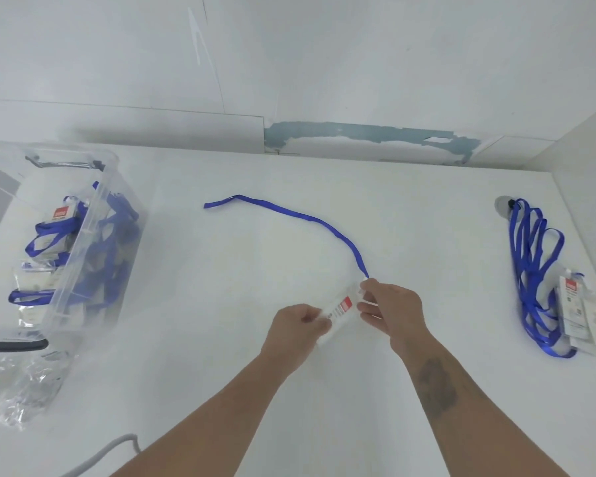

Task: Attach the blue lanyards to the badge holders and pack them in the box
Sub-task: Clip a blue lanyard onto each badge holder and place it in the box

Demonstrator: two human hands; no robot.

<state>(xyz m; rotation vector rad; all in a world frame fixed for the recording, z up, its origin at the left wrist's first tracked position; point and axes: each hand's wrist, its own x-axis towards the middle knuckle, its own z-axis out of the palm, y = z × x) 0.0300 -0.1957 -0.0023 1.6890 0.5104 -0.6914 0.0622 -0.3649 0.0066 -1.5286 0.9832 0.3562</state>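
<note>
A clear badge holder (339,313) with a red-and-white card inside hovers just above the white table, held between both hands. My left hand (298,327) pinches its lower end. My right hand (391,306) pinches its upper end, where a blue lanyard (296,215) meets it. The lanyard curves away over the table to the far left. At the left stands a clear plastic box (107,173) with several badge holders and blue lanyards inside.
A pile of blue lanyards (530,266) lies at the right, with a few badge holders (575,311) beside it. Crumpled clear plastic wrapping (18,383) lies in front of the box. A grey cable (107,452) runs along the near edge. A wall (324,63) bounds the table's far side.
</note>
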